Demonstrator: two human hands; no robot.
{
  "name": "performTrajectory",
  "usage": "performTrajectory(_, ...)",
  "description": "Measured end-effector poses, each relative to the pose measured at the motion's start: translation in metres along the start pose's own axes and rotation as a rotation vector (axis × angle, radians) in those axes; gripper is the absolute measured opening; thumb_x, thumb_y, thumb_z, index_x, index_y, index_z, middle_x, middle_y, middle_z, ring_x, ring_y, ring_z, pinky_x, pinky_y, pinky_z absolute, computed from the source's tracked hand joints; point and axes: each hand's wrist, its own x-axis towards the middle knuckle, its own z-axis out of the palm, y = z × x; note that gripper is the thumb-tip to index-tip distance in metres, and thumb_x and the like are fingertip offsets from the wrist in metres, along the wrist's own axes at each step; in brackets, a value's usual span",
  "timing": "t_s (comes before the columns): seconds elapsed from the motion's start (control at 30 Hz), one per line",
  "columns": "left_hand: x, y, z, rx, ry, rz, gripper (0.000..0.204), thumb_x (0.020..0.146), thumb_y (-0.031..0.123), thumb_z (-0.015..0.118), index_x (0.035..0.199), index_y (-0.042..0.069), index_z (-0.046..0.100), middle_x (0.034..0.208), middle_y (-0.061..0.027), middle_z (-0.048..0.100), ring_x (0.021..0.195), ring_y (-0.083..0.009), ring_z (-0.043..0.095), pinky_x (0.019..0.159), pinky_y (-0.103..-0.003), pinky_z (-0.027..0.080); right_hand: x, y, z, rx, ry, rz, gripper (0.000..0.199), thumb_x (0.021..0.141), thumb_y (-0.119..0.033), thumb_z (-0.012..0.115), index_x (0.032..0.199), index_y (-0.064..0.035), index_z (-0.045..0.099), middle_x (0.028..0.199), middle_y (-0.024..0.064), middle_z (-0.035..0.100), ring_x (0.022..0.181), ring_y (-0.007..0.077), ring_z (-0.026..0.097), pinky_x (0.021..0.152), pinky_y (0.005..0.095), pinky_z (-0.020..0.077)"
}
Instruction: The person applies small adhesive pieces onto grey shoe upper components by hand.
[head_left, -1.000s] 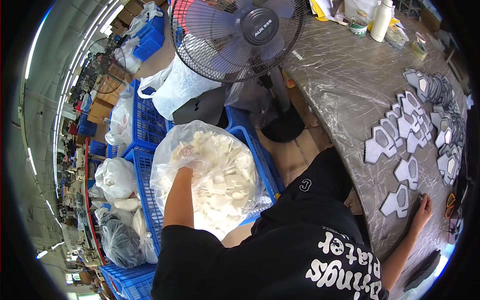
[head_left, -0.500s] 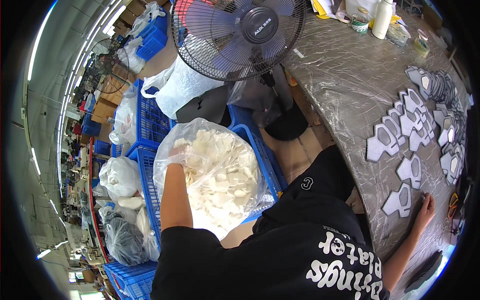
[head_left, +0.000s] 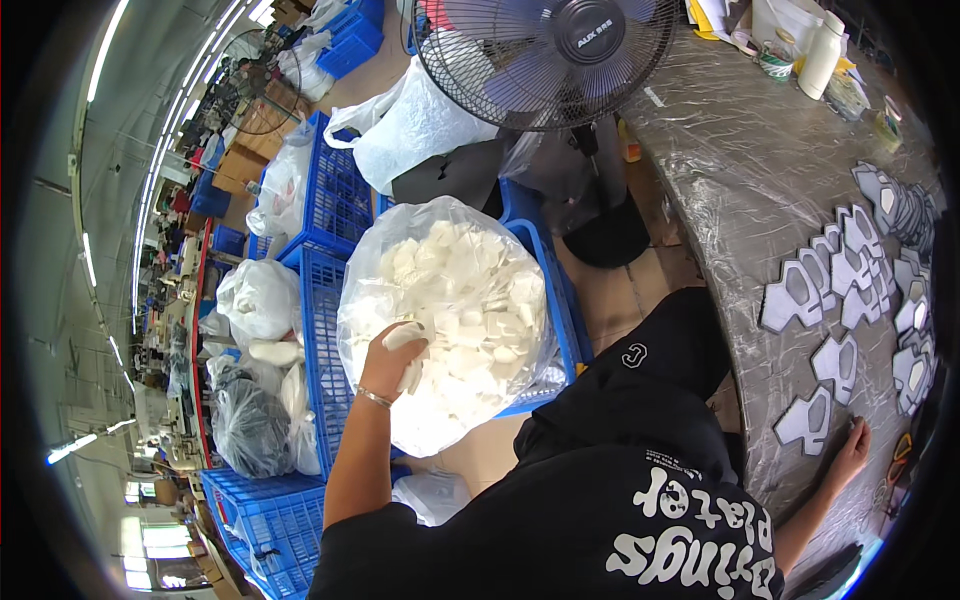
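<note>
My left hand [head_left: 388,362] is closed around a few cream-white pads [head_left: 404,336], held over a large clear plastic bag [head_left: 365,255]. Many loose pads [head_left: 480,335] of the same pale kind fill the bag, which stands in a blue plastic crate [head_left: 560,300]. On the table to the right, my right hand [head_left: 850,452] rests with its fingers drawn together; what they hold, if anything, is too small to name. Closest to it is a grey angular fabric piece [head_left: 805,420] with a lighter panel, and another such piece [head_left: 834,366] lies just beyond.
Rows of similar grey pieces [head_left: 860,265] overlap on the plastic-covered table [head_left: 740,150]. A black fan [head_left: 590,40] stands at the far side. Orange-handled scissors [head_left: 900,455] lie near the right edge. Stacked blue crates [head_left: 335,190] and filled bags [head_left: 255,300] line the left.
My left hand has come up out of the bag's contents and nearer to me, now gripping pads. The view has shifted slightly; my right hand stays on the table.
</note>
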Motion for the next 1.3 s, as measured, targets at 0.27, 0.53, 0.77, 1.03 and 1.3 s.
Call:
performTrajectory(0.27,-0.02,0.072,0.102,0.019,-0.625,0.402,0.017,0.075,-0.005,0.069,0.089,0.003,0.062,0.081,-0.0048,0.064,0.063,-0.013,0.063,0.051,-0.025,0.05,-0.01,-0.029,-0.028,0.095,0.171,0.089,0.031,0.098,-0.026,0.055,0.112,-0.0007,0.067,0.105,0.0061,0.069,0.088,0.0123,0.061,0.079,0.0269,0.0491)
performTrajectory(0.53,-0.071,0.123,0.342,0.187,-1.475,1.145,0.033,0.068,-0.009,0.067,0.098,0.005,0.066,0.094,-0.0075,0.068,0.078,-0.0169,0.065,0.072,-0.029,0.051,-0.086,-0.272,0.007,0.727,-0.441,-0.008,0.035,0.088,-0.016,0.068,0.118,-0.0006,0.06,0.102,0.003,0.065,0.08,0.0095,0.058,0.074,0.0265,0.0499)
performTrajectory(0.77,-0.112,0.091,0.437,0.102,-1.59,0.748,0.025,0.078,-0.011,0.063,0.099,0.002,0.063,0.095,-0.0063,0.068,0.082,-0.0112,0.063,0.072,-0.026,0.052,-0.092,-0.225,-0.001,1.122,-0.017,0.489,0.016,0.092,-0.013,0.065,0.096,0.0021,0.062,0.076,0.0062,0.066,0.066,0.0075,0.06,0.062,0.0217,0.0509)
performTrajectory(1.03,-0.097,0.073,0.465,0.133,-1.568,0.24,0.022,0.083,-0.006,0.067,0.103,0.002,0.062,0.096,-0.0065,0.067,0.079,-0.0094,0.062,0.066,-0.024,0.051,-0.104,-0.181,-0.019,1.229,0.158,0.696,0.018,0.092,-0.006,0.062,0.108,0.0022,0.061,0.087,0.008,0.068,0.075,0.0119,0.067,0.067,0.024,0.056)
performTrajectory(1.3,-0.097,0.058,0.475,0.175,-1.613,0.478,0.023,0.081,-0.004,0.068,0.103,0.002,0.063,0.096,-0.008,0.068,0.082,-0.0119,0.065,0.072,-0.026,0.053,-0.134,-0.167,-0.017,1.074,0.11,0.626,0.021,0.094,-0.004,0.058,0.113,0.0038,0.061,0.094,0.0085,0.068,0.084,0.0117,0.065,0.078,0.0253,0.0529)
